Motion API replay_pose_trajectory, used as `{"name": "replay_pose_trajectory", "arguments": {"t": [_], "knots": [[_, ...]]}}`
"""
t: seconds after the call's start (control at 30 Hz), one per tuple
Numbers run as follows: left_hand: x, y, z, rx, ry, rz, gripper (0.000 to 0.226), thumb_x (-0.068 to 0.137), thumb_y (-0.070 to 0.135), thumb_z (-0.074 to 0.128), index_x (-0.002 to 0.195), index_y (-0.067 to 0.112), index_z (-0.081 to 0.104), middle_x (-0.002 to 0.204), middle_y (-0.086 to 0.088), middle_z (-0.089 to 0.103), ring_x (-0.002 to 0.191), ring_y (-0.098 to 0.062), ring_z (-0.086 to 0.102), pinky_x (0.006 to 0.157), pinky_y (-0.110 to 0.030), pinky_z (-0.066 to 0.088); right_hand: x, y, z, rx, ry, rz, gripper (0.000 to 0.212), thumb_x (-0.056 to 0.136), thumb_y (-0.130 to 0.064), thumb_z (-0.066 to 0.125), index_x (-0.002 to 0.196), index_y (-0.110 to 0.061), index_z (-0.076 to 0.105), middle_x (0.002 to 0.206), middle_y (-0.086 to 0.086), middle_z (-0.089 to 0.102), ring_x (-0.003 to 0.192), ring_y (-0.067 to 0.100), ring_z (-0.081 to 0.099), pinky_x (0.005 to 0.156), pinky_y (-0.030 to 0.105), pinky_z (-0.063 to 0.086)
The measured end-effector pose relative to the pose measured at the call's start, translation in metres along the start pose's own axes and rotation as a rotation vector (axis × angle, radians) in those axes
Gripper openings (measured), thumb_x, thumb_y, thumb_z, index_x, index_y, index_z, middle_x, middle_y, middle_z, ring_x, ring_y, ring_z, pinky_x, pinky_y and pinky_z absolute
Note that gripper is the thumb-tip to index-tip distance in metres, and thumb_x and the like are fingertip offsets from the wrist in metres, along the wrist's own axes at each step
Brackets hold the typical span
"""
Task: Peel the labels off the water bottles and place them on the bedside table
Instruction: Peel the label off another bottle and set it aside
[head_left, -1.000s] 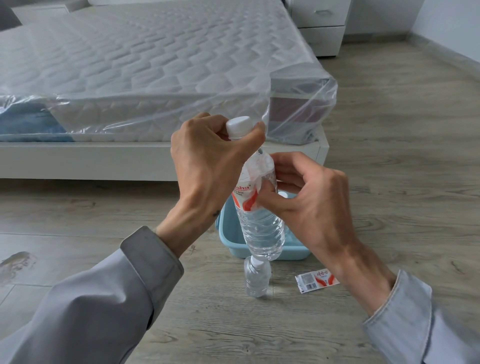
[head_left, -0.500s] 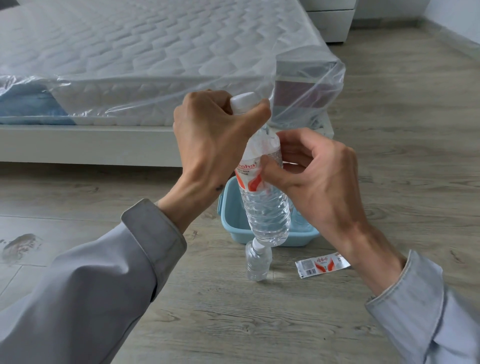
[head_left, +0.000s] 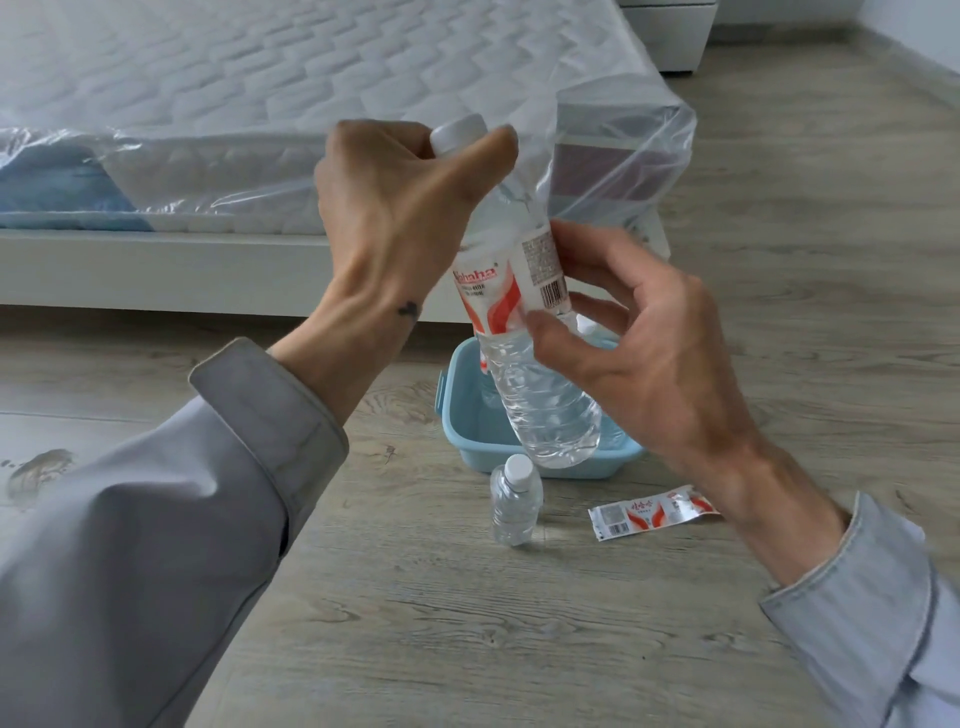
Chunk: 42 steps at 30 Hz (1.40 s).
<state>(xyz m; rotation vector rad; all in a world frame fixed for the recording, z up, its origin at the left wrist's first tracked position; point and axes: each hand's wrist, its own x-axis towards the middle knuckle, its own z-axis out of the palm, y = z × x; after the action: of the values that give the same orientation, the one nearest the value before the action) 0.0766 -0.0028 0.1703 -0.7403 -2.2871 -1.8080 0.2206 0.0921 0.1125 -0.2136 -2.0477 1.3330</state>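
Observation:
A clear water bottle (head_left: 540, 405) with a white cap is held up at centre, tilted. My left hand (head_left: 395, 208) grips its neck and cap. Its red-and-white label (head_left: 511, 291) wraps the upper body, with the barcode side facing me. My right hand (head_left: 639, 353) has thumb and fingers pressed on the label's right edge and the bottle beside it. A small bare bottle (head_left: 514, 501) stands upright on the floor below. A peeled label (head_left: 652, 512) lies flat on the floor to its right.
A light blue plastic tub (head_left: 467, 436) sits on the wood floor behind the held bottle. A bed with a plastic-wrapped mattress (head_left: 260, 104) fills the upper left. White drawers (head_left: 670, 36) stand at the far top right.
The bottle has been turned so the barcode side of the label faces me, and it tilts more. My right hand has shifted lower along the label's edge.

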Motion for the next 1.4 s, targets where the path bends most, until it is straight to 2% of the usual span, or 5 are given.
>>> {"name": "replay_pose_trajectory", "arguments": {"t": [0.43, 0.73, 0.9, 1.1, 1.4], "knots": [[-0.001, 0.006, -0.004, 0.029, 0.027, 0.041, 0.055, 0.073, 0.041, 0.082, 0.064, -0.010, 0.061, 0.052, 0.000, 0.036, 0.051, -0.016, 0.033, 0.050, -0.028, 0.029, -0.001, -0.001, -0.002, -0.032, 0.021, -0.088, 0.058, 0.085, -0.032, 0.079, 0.137, -0.012, 0.065, 0.122, -0.009, 0.075, 0.115, 0.001, 0.073, 0.100, 0.021, 0.058], [0.000, 0.009, -0.006, -0.002, 0.021, -0.003, 0.047, 0.072, 0.039, 0.083, 0.049, 0.012, 0.051, 0.044, 0.010, 0.030, 0.044, -0.011, 0.028, 0.049, -0.023, 0.027, -0.006, 0.006, -0.008, 0.064, -0.070, -0.055, 0.062, 0.088, -0.013, 0.082, 0.146, -0.009, 0.058, 0.137, -0.002, 0.071, 0.127, 0.005, 0.068, 0.110, 0.027, 0.052], [0.004, 0.011, -0.007, -0.045, 0.037, -0.004, 0.050, 0.075, 0.036, 0.083, 0.048, 0.015, 0.047, 0.047, 0.006, 0.032, 0.047, -0.014, 0.031, 0.050, -0.025, 0.028, -0.014, 0.001, 0.003, -0.165, 0.178, -0.212, 0.041, 0.092, -0.022, 0.082, 0.128, -0.007, 0.070, 0.127, 0.002, 0.074, 0.119, 0.012, 0.071, 0.104, 0.030, 0.056], [0.008, 0.015, -0.006, -0.058, 0.096, 0.017, 0.048, 0.074, 0.036, 0.082, 0.055, 0.005, 0.051, 0.054, 0.000, 0.029, 0.055, -0.019, 0.029, 0.053, -0.027, 0.026, -0.022, 0.003, 0.019, -0.338, 0.386, -0.365, 0.022, 0.094, -0.013, 0.082, 0.111, 0.000, 0.080, 0.125, 0.014, 0.075, 0.113, 0.016, 0.075, 0.102, 0.020, 0.055], [0.004, 0.019, 0.003, -0.005, 0.156, 0.043, 0.064, 0.070, 0.038, 0.083, 0.047, 0.017, 0.027, 0.053, 0.003, 0.022, 0.062, -0.022, 0.023, 0.055, -0.031, 0.023, -0.020, -0.004, 0.032, -0.123, 0.485, -0.087, 0.016, 0.090, -0.024, 0.083, 0.098, -0.010, 0.084, 0.122, 0.005, 0.078, 0.115, 0.004, 0.073, 0.100, 0.016, 0.052]]}}
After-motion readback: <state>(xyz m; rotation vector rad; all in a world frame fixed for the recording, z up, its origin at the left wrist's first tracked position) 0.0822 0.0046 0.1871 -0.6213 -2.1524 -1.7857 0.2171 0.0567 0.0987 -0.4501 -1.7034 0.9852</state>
